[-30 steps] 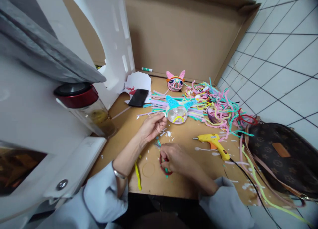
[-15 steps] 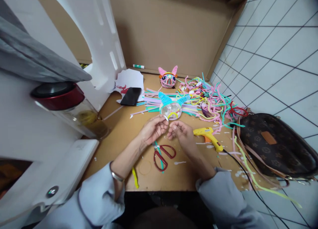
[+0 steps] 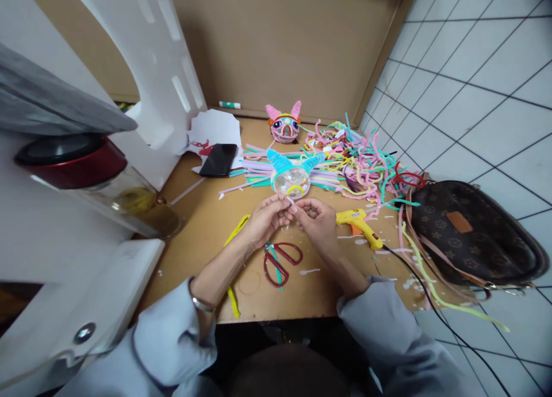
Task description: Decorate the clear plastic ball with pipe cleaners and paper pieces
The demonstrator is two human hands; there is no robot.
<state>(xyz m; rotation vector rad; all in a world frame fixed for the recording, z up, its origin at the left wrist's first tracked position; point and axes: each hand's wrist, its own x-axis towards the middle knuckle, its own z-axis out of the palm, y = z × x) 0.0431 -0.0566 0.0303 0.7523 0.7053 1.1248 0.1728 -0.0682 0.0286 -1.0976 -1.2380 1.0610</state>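
Observation:
Between the fingertips of my left hand [image 3: 269, 218] and my right hand [image 3: 315, 218] is a small whitish piece [image 3: 290, 201], pinched from both sides. Just beyond them lies a clear round ornament [image 3: 292, 181] with two blue ears and a yellow curved strip on its front. It rests on a bundle of pastel pipe cleaners [image 3: 254, 162]. Red-handled scissors [image 3: 277, 265] lie below my hands. A yellow pipe cleaner [image 3: 233, 301] passes under my left forearm. To the right of my right hand is a yellow glue gun [image 3: 362, 224].
A finished-looking pink-eared ornament [image 3: 285, 127] stands at the back, beside tangled pipe cleaners [image 3: 366, 167]. A phone [image 3: 218, 160] on white paper and a glass bottle [image 3: 138, 201] are at left. A brown handbag [image 3: 470, 242] and the glue gun's cord lie right.
My hands have come together, and my right fingers now meet the small piece at my left fingertips. The view has shifted slightly, and more of the yellow pipe cleaner shows beside my left forearm.

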